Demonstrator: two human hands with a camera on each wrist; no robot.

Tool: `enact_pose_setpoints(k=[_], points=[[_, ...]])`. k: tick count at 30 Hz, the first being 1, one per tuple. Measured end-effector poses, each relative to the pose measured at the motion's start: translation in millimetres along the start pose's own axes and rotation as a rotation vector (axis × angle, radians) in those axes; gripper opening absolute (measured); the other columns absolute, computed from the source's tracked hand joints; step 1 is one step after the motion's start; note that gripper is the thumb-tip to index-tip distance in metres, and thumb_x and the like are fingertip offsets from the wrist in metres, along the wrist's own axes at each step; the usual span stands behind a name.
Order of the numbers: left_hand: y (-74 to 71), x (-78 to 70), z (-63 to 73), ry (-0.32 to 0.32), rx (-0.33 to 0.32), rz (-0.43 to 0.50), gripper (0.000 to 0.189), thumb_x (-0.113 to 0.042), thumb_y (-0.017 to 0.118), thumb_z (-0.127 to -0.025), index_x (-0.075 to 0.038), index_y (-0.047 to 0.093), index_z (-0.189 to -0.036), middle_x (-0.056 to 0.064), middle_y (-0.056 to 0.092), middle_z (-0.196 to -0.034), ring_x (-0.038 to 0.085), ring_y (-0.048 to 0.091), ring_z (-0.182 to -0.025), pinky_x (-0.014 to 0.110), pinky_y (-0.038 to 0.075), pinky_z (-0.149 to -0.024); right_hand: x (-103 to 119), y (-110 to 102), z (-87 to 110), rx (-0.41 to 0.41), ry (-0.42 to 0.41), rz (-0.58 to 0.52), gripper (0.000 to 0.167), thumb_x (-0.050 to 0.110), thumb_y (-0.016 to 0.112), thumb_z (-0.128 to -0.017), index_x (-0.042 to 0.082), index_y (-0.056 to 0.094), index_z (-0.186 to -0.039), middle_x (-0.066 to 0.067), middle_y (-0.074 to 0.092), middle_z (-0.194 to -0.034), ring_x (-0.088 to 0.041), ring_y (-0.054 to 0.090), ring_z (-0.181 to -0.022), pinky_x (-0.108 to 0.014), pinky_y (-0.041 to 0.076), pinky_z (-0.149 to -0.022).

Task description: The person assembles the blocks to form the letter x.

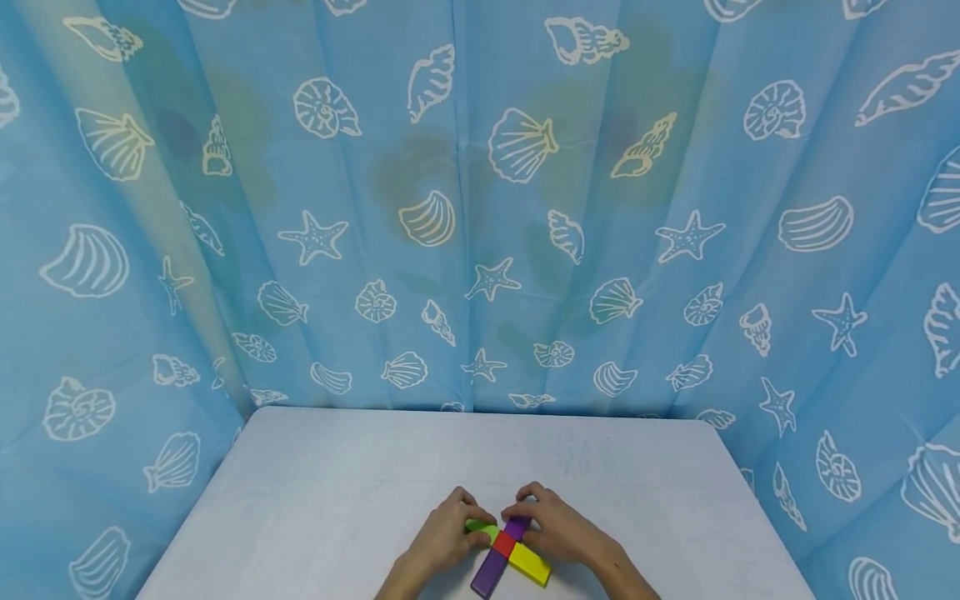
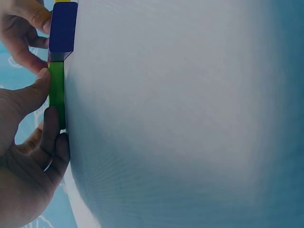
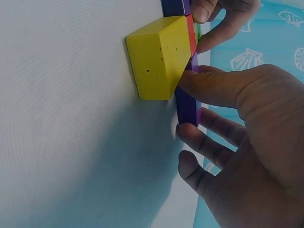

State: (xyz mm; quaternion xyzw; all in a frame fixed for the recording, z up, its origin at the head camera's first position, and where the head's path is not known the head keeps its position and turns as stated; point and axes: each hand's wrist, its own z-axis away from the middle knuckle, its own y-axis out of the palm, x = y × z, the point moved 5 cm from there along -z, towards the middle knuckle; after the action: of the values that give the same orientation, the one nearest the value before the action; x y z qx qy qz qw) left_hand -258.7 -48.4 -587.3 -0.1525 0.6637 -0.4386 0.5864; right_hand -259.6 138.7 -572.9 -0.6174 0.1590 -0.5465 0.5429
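A red block (image 1: 504,544) sits at the centre of a cross of blocks on the white table. My left hand (image 1: 447,533) pinches the green block (image 2: 56,92) at the cross's far left, thumb on its near side. With thumb and fingers, my right hand (image 1: 562,529) grips the far purple block (image 3: 188,108), which lies against the red one. A yellow block (image 1: 530,565) extends toward the near right, its slanted end showing in the right wrist view. Toward the near left lies a second purple block (image 1: 490,573), touched by neither hand. Fingers partly cover the green and far purple blocks.
The white table (image 1: 337,467) stretches out around the blocks, its far edge close to a blue curtain (image 1: 465,208) with white shells and starfish. That curtain also hangs along both sides of the table.
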Motion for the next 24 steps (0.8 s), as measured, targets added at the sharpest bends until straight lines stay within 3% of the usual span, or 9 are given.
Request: enact_pose_setpoints(k=[24], points=[[0.8, 0.8, -0.9, 0.004, 0.005, -0.001, 0.020, -0.032, 0.077, -0.088, -0.029, 0.079, -0.108, -0.008, 0.053, -0.100, 0.010, 0.048, -0.085, 0.030, 0.044, -0.076, -0.6, 1.8, -4.3, 0.004, 0.003, -0.018, 0.032, 0.023, 0.075, -0.091, 0.034, 0.071, -0.121, -0.001, 0.052, -0.129, -0.023, 0.051, -0.112, -0.048, 0.048, -0.102]])
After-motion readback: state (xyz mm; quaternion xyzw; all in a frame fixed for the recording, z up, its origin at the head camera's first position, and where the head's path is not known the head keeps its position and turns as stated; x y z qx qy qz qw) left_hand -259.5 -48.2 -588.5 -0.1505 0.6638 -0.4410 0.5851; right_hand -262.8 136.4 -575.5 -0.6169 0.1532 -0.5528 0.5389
